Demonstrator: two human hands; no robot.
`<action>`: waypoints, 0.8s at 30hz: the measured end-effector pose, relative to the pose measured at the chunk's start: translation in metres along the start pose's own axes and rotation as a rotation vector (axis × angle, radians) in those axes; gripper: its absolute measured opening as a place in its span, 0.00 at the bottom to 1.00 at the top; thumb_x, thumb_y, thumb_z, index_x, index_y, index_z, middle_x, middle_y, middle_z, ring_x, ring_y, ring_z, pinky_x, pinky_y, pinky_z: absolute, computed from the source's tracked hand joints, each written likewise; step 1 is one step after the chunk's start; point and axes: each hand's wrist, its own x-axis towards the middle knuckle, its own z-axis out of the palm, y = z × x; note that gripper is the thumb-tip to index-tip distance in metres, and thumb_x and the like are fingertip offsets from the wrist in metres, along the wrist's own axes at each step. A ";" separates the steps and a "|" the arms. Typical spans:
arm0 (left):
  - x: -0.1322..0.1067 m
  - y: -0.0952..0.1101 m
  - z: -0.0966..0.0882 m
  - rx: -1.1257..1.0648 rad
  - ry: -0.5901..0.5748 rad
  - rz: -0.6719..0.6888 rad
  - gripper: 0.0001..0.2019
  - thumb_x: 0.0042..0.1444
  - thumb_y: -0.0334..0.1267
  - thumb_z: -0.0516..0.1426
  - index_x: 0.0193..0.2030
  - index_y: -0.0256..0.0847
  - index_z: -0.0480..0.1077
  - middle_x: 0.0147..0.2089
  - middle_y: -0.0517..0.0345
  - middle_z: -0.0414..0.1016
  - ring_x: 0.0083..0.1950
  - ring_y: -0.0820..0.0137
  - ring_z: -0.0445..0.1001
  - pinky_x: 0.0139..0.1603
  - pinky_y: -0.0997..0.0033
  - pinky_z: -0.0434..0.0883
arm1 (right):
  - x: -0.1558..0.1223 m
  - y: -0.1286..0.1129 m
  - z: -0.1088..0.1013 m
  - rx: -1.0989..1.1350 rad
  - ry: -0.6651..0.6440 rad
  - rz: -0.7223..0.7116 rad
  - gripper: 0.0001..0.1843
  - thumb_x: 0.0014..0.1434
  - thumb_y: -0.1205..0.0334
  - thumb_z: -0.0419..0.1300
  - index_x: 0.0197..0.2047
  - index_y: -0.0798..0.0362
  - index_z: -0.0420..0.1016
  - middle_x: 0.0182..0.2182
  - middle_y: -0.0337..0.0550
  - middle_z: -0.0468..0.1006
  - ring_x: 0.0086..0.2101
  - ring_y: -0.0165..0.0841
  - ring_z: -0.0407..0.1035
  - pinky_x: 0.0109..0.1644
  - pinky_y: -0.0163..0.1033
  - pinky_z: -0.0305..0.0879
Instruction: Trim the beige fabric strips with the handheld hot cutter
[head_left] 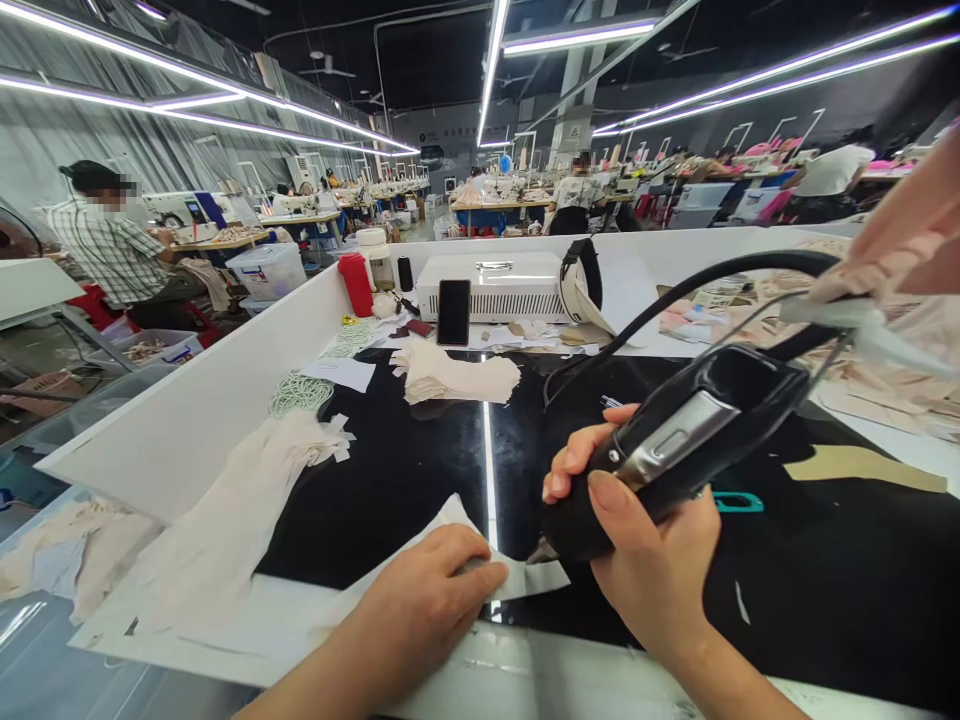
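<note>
My right hand (pixel 652 560) is wrapped around a black hand-held electric cutter (pixel 675 440) with a silver-grey switch plate. The cutter tilts down to the left, and its metal tip is at the edge of white fabric (pixel 536 580). My left hand (pixel 435 580) presses on that fabric near the table's front edge, fingers curled and thumb against them. Something grey shows between its thumb and fingers, too covered to name. A thick black cable (pixel 720 265) arches from the cutter's rear. Beyond my hands lies a stack of cream fabric pieces (pixel 461 375).
Cream fabric (pixel 225 500) covers the left side beside green cord (pixel 300 395). At the back stand a phone (pixel 453 312), a white metal box (pixel 495 275) and a red container (pixel 355 285). A teal tool (pixel 739 502) lies right. A blurred pale pink shape crosses the upper right.
</note>
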 end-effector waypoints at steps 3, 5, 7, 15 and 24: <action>0.001 0.002 0.000 0.005 0.004 -0.006 0.14 0.71 0.25 0.52 0.55 0.39 0.76 0.49 0.48 0.76 0.46 0.62 0.77 0.48 0.64 0.80 | 0.000 0.003 0.006 0.019 -0.014 0.010 0.21 0.61 0.56 0.74 0.53 0.43 0.72 0.32 0.33 0.77 0.27 0.30 0.73 0.31 0.37 0.73; 0.001 0.003 0.001 0.006 0.004 -0.013 0.15 0.70 0.23 0.53 0.55 0.39 0.76 0.49 0.48 0.76 0.46 0.62 0.77 0.48 0.64 0.80 | 0.000 0.005 0.008 0.014 -0.018 0.025 0.22 0.60 0.56 0.74 0.53 0.43 0.72 0.33 0.33 0.78 0.27 0.30 0.73 0.31 0.37 0.73; 0.001 0.004 0.002 0.005 0.004 -0.019 0.15 0.69 0.22 0.54 0.56 0.38 0.77 0.49 0.47 0.76 0.47 0.61 0.77 0.48 0.63 0.80 | -0.001 0.006 0.008 0.005 -0.017 0.031 0.22 0.60 0.56 0.74 0.53 0.43 0.72 0.33 0.33 0.77 0.27 0.29 0.73 0.31 0.37 0.73; 0.002 0.004 0.003 -0.003 0.018 -0.008 0.15 0.69 0.23 0.54 0.56 0.38 0.76 0.48 0.47 0.76 0.47 0.61 0.77 0.48 0.64 0.80 | -0.001 0.007 0.010 -0.019 -0.029 0.008 0.18 0.62 0.60 0.71 0.53 0.43 0.71 0.32 0.32 0.77 0.26 0.29 0.73 0.31 0.37 0.73; 0.002 0.005 0.003 -0.017 0.025 -0.017 0.14 0.69 0.23 0.54 0.54 0.39 0.76 0.47 0.49 0.76 0.45 0.62 0.76 0.45 0.66 0.79 | 0.000 0.011 0.017 -0.029 -0.027 0.024 0.17 0.61 0.63 0.69 0.51 0.44 0.69 0.31 0.31 0.77 0.26 0.29 0.73 0.32 0.39 0.74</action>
